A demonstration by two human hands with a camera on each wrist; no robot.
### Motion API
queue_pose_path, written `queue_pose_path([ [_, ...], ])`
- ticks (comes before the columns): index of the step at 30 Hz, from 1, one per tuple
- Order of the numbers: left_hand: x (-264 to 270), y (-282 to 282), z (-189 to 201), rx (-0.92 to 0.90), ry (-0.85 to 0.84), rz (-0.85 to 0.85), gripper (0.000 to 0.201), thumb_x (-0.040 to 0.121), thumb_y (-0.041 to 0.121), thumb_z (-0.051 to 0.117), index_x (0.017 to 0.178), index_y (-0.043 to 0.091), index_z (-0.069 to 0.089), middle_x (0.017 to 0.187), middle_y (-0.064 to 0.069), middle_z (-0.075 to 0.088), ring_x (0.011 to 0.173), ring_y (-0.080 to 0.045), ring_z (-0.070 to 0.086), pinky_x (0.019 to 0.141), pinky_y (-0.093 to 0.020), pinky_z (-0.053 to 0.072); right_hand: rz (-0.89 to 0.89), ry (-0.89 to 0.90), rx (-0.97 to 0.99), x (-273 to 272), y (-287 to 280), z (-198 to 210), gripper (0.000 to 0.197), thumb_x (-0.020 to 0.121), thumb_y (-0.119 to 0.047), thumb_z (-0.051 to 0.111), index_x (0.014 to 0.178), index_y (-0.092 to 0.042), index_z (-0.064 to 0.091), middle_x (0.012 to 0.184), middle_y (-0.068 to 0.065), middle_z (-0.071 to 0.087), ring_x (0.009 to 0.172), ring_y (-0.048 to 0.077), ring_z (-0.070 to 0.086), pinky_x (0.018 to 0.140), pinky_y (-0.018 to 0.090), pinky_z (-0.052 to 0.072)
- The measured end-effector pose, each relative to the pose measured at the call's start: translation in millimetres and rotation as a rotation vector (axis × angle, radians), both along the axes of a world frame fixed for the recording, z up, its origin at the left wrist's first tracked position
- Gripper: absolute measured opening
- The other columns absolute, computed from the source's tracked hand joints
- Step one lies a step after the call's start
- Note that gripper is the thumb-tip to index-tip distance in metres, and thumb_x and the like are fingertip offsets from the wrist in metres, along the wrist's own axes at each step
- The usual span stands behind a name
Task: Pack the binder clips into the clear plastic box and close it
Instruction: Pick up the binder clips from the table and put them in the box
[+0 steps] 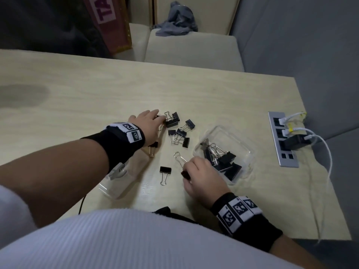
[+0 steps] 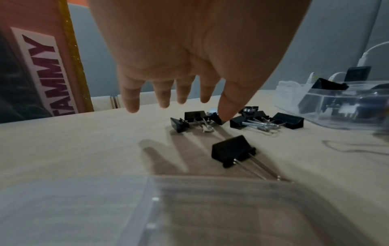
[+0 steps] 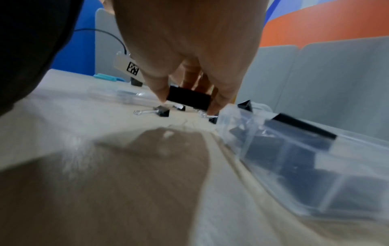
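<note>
Filling the clear plastic box [image 1: 245, 152] is underway: the right hand [image 1: 204, 177] pinches a binder clip [image 3: 188, 98] beside it, needing a short lift inside; the left hand [image 1: 148, 126], fingers relaxed, touches loose clips [image 1: 179, 133] on the bench [image 1: 97, 90].

Beige chair [image 1: 192, 49] behind pale wooden table [image 1: 97, 90].

Black binder clips [image 1: 172, 121] with silver handles, clear plastic box [image 1: 245, 152], pale wood-grain table [image 1: 97, 90], possibly grey cloth [image 1: 176, 20]
</note>
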State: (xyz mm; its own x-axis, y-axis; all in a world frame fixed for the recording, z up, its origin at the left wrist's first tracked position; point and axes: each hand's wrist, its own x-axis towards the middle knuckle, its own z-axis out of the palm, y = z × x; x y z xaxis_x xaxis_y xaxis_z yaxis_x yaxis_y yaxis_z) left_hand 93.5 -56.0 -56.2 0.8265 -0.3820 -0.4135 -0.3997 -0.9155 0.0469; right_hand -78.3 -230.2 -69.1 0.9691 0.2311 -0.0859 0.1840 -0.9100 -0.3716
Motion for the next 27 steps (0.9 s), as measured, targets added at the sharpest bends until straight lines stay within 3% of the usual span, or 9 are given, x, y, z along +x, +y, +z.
queue_pose_path([
  [3,5.5,-3.3,-3.5,0.055,0.021,-0.005,0.061,0.086,0.022,0.052,0.144,0.030,0.033,0.150,0.003,0.035,0.130,-0.027,0.045,0.097,-0.044,0.041,-0.169,-0.169,0.139,-1.1,-15.7,15.5,0.019,0.076,-0.016,0.064,0.094,-0.010,0.060,0.097,0.005,0.056,0.094,0.023,0.051,0.085,0.029,0.044],
  [6,0.8,-4.0,-10.4,0.034,-0.041,-0.001,0.051,0.090,0.023,0.047,0.139,0.028,0.039,0.136,-0.003,0.047,0.117,-0.031,0.052,0.086,-0.041,0.045,-0.330,-0.246,0.128,1.9,-36.0,19.6,0.021,0.077,-0.011,0.067,0.097,-0.008,0.061,0.102,0.007,0.055,0.096,0.022,0.049,0.086,0.024,0.038],
  [11,-4.9,-2.0,-18.5,0.001,-0.060,-0.033,0.039,0.091,0.024,0.046,0.130,0.026,0.044,0.123,-0.006,0.052,0.106,-0.033,0.056,0.075,-0.037,0.043,-0.417,0.019,-0.035,7.2,-60.0,4.2,0.026,0.087,-0.018,0.058,0.111,-0.008,0.062,0.116,0.008,0.054,0.112,0.027,0.047,0.096,0.037,0.041],
  [16,-3.9,5.3,-15.6,-0.004,0.027,-0.036,0.042,0.083,0.021,0.061,0.122,0.023,0.045,0.114,-0.008,0.053,0.099,-0.033,0.059,0.075,-0.039,0.050,-0.331,0.101,-0.033,6.6,-61.6,1.4,0.037,0.092,-0.016,0.049,0.128,-0.014,0.056,0.143,0.004,0.046,0.140,0.024,0.028,0.116,0.036,0.022],
  [19,-3.5,5.6,-12.7,0.000,0.015,-0.039,0.035,0.082,0.028,0.061,0.114,0.022,0.047,0.111,-0.007,0.056,0.097,-0.032,0.059,0.074,-0.037,0.048,-0.389,0.049,-0.037,1.6,-64.2,5.2,0.044,0.089,-0.019,0.055,0.132,-0.015,0.050,0.148,0.005,0.038,0.139,0.025,0.029,0.115,0.042,0.021],
  [23,-5.6,3.8,-3.3,-0.091,-0.028,0.042,0.036,0.081,0.042,0.057,0.109,0.021,0.049,0.106,-0.006,0.056,0.092,-0.032,0.060,0.076,-0.038,0.051,-0.619,-0.115,-0.134,-7.2,-69.2,5.3,0.045,0.082,-0.031,0.064,0.124,-0.015,0.056,0.140,0.010,0.046,0.132,0.032,0.037,0.109,0.051,0.026],
  [27,-7.7,-5.4,12.2,-0.210,-0.037,0.064,0.041,0.083,0.038,0.058,0.119,0.019,0.055,0.113,-0.008,0.054,0.099,-0.029,0.060,0.082,-0.036,0.050,-0.860,0.171,-0.083,-10.7,-84.1,-2.8,0.064,0.086,-0.046,0.057,0.139,-0.014,0.038,0.154,0.015,0.021,0.136,0.037,0.032,0.110,0.050,0.030],
])
